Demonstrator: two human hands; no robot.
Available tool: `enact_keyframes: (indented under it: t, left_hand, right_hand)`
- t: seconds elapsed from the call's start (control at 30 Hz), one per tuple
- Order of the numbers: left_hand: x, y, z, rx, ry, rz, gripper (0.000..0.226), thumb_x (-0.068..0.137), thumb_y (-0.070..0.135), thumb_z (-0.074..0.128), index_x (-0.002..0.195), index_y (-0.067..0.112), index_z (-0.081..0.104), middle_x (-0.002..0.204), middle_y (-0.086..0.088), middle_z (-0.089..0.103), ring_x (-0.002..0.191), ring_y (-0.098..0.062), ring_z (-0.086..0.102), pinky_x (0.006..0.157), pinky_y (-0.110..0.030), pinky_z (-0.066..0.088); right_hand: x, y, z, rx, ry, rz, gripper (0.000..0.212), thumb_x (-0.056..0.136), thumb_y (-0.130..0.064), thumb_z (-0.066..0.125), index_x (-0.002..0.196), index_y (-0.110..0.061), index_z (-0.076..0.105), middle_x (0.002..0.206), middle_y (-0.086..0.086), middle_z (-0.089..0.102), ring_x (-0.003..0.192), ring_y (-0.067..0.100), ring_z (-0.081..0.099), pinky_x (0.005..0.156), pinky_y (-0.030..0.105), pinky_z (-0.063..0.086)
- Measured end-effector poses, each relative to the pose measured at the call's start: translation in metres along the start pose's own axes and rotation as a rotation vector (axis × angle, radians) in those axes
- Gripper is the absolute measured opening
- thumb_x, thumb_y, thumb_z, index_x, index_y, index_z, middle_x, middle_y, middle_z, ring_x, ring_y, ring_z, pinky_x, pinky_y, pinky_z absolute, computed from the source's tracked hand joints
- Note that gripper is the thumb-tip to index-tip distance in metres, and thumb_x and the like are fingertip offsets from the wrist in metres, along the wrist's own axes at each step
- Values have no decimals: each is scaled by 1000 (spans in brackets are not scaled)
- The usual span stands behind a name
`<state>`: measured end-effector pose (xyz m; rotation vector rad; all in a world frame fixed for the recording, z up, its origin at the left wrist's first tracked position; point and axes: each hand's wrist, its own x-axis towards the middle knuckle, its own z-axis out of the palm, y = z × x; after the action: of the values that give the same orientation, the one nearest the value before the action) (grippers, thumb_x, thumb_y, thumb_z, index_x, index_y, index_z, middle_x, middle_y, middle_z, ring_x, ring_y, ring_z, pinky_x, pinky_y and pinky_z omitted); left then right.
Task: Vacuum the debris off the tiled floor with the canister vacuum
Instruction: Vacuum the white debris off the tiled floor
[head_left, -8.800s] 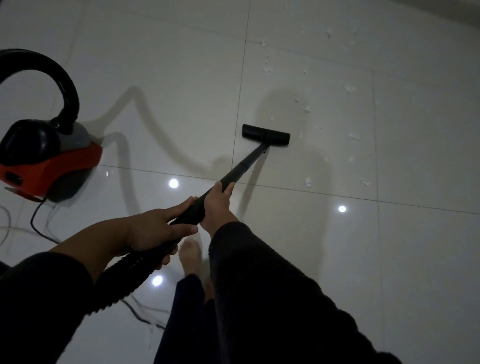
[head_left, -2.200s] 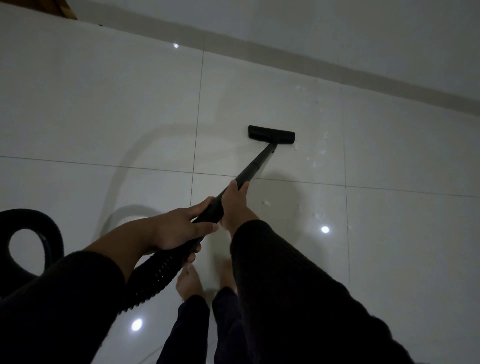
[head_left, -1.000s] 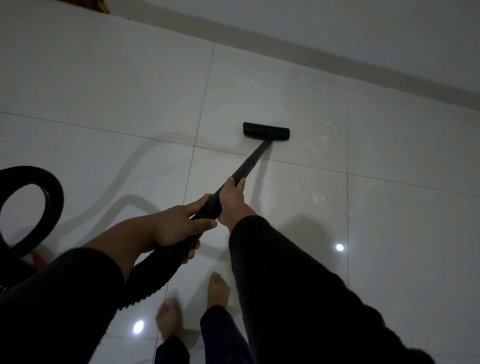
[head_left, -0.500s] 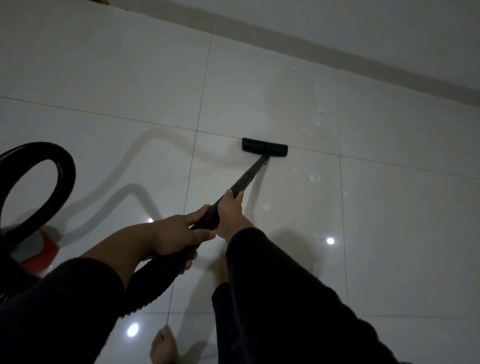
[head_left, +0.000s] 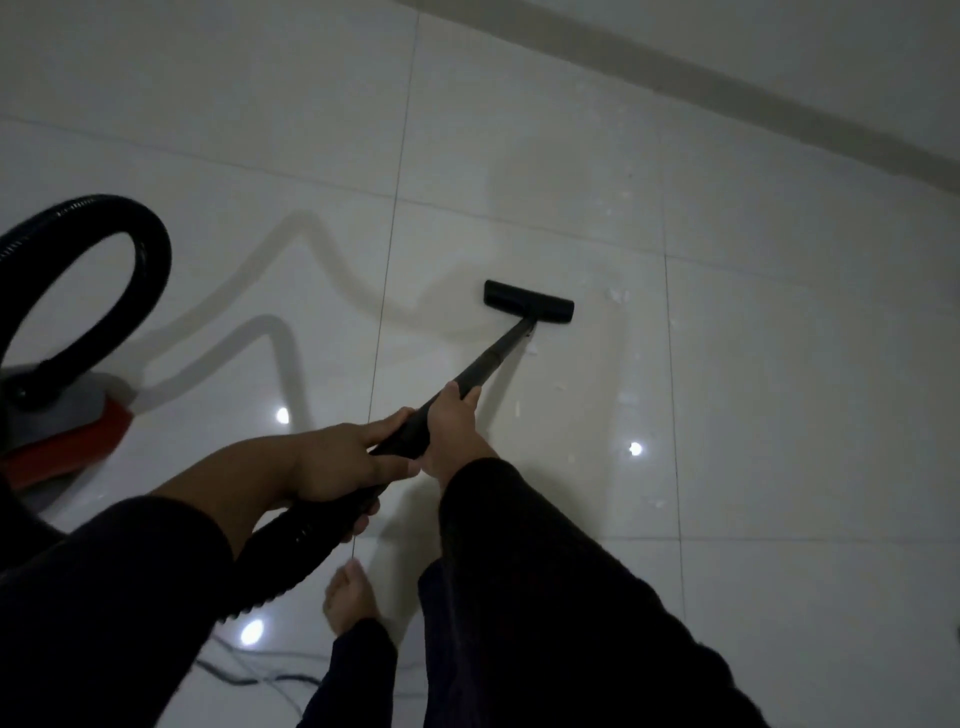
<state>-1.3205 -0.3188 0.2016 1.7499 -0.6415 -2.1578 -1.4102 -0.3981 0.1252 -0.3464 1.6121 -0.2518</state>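
My left hand (head_left: 332, 465) grips the black vacuum wand (head_left: 493, 358) near where the ribbed hose (head_left: 291, 551) joins it. My right hand (head_left: 454, 431) grips the wand just ahead of it. The flat black floor nozzle (head_left: 527, 301) rests on the white tiled floor (head_left: 779, 389) ahead of me. Small white debris scraps (head_left: 618, 296) lie right of the nozzle, with more debris (head_left: 561, 387) beside the wand. The red and grey canister (head_left: 67, 431) stands at the left, with the hose looping up over it.
A grey baseboard and wall (head_left: 727, 88) run across the top right. A thin power cable (head_left: 249, 675) trails on the floor near my bare foot (head_left: 350, 597). Ceiling lights reflect on the glossy tiles.
The nozzle has been drawn back toward me from near the wall, across a grout line. The canister has come further into view at the left. My feet have stepped back.
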Motion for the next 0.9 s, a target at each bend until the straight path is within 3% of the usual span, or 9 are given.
enact_keyframes:
  t: [0.27, 0.4, 0.73, 0.9]
  left_hand:
    - [-10, -24, 32, 5, 10, -9, 71, 94, 28, 55, 147, 49, 12, 70, -13, 52, 49, -18, 56, 47, -27, 50]
    - [-8, -37, 56, 21, 44, -11, 73, 93, 29, 56, 147, 49, 10, 68, -12, 56, 49, -18, 58, 46, -25, 49]
    - [-19, -60, 128, 23, 56, -31, 72, 95, 26, 54, 147, 48, 10, 67, -12, 52, 45, -15, 55, 44, -24, 48]
    - [-31, -69, 145, 34, 66, -66, 69, 95, 27, 53, 146, 50, 12, 66, -12, 52, 45, -15, 53, 42, -25, 47]
  right_hand:
    - [-8, 30, -25, -24, 8, -3, 55, 98, -42, 32, 141, -59, 1, 145, -1, 37, 106, 26, 59, 96, 48, 48]
    - [-4, 44, -45, -49, 4, -11, 55, 99, -42, 33, 143, -57, 2, 139, 3, 42, 100, 25, 60, 95, 45, 49]
    - [-13, 82, -107, -55, -7, -5, 54, 100, -40, 32, 142, -56, 2, 127, 3, 47, 105, 25, 58, 98, 46, 47]
    - [-25, 99, -120, -23, -21, 20, 54, 100, -38, 30, 144, -53, 2, 134, 6, 45, 111, 26, 55, 100, 47, 45]
